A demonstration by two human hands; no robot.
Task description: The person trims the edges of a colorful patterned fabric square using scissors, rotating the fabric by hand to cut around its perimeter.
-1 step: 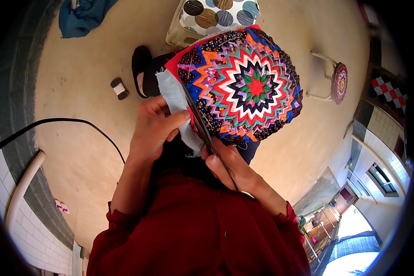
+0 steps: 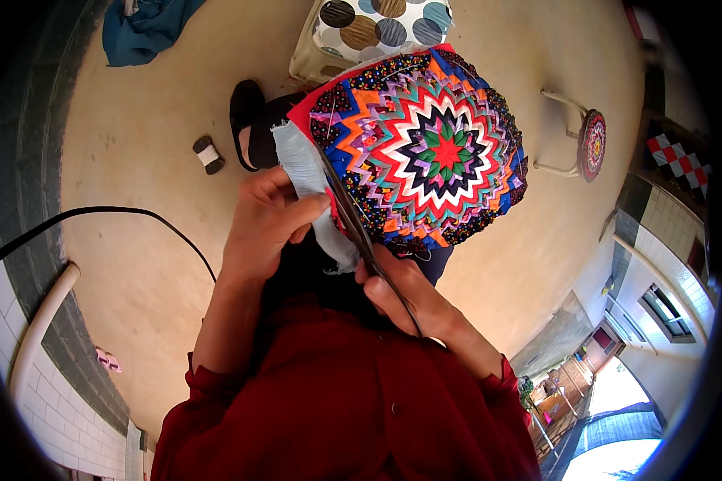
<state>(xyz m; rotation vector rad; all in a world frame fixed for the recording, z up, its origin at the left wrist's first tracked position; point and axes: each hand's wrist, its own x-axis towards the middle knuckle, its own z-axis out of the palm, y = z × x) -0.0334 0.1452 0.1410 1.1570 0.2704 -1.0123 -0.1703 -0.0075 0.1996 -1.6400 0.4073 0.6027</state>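
A patchwork mat [image 2: 447,152] with rings of coloured folded points rests on my lap. Along its left edge lies a frayed light-blue cloth strip [image 2: 301,160], with red fabric showing beside it. My left hand [image 2: 265,220] pinches this strip between thumb and fingers. Long dark scissors [image 2: 351,215] lie along the mat's edge, blades pointing up and away from me. Their handle end is in my right hand [image 2: 405,293], fingers wrapped round it. How far the blades are parted is hard to make out.
A seat with a dotted cover [image 2: 381,32] stands just beyond the mat. On the floor to the left is a dark wound bundle [image 2: 208,155] with a pale band. A round-topped stool [image 2: 592,144] is at the right; teal cloth [image 2: 148,32] lies far left. A black cord [image 2: 136,210] arcs in from the left.
My right hand and the scissors' handle have shifted very slightly. My left hand and the mat stay practically where they were.
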